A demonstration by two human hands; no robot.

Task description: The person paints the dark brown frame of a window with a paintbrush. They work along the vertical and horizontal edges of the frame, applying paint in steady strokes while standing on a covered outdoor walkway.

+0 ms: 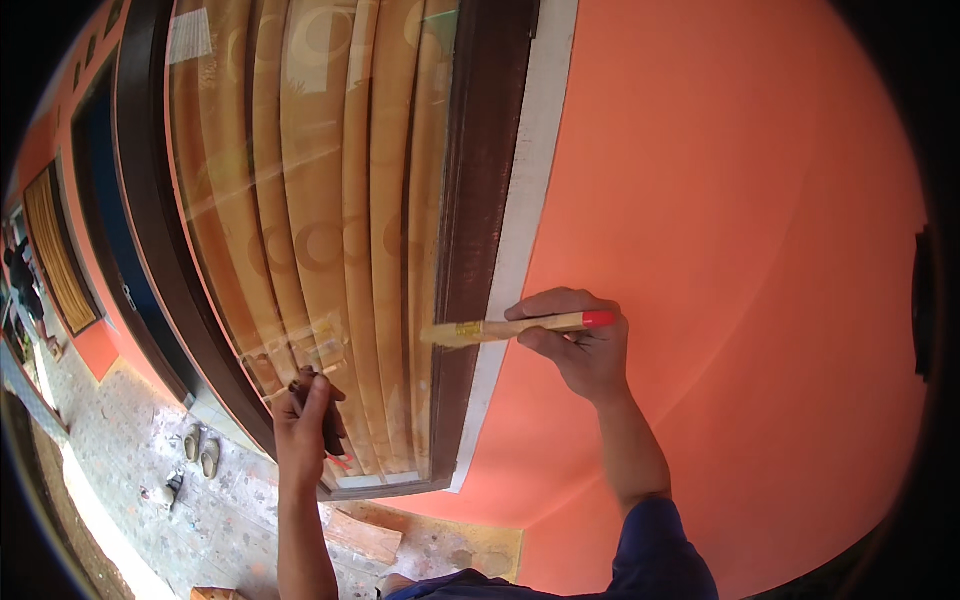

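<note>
In my right hand [585, 345] is a paintbrush [545, 325] with a pale wooden handle and a red end, pinched between thumb and fingers. It lies nearly level, and its light bristles point left, in front of the dark brown window frame [480, 220]. My left hand [300, 420] is closed around a small dark brown object [332, 425], partly covered by the fingers; its kind is unclear. This hand is in front of the lower part of the glass window [310, 200], behind which tan curtains hang.
A white strip [535, 130] borders the frame, beside an orange wall [730, 200]. On the stained floor [240, 510] are a pair of shoes [200, 450] and a flat piece of board [365, 535]. At far left another person [25, 285] is by a second window.
</note>
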